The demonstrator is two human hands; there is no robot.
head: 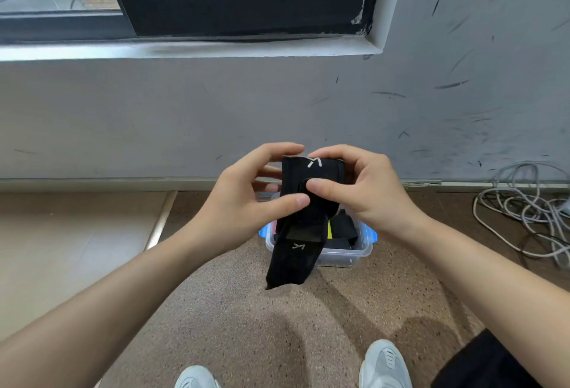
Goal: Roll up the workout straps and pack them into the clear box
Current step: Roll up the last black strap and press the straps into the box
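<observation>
A black workout strap point(296, 177) with small white marks is held in the air at the middle of the head view. My left hand point(243, 205) grips its left side, thumb on the front and fingers behind. My right hand point(361, 190) grips the right side, thumb pressed on the rolled part. The strap's loose tail point(291, 261) hangs down in front of the clear box point(345, 255). That box stands on the floor below my hands, with blue latches at its sides. Inside it lie black straps point(344, 227) and something yellow point(329, 229).
A grey scuffed wall with a dark-framed window point(234, 1) rises just behind the box. A coil of grey cable point(524, 218) lies on the floor at the right. My two light shoes point(384, 366) show at the bottom edge. Pale floor tile point(77, 233) lies to the left.
</observation>
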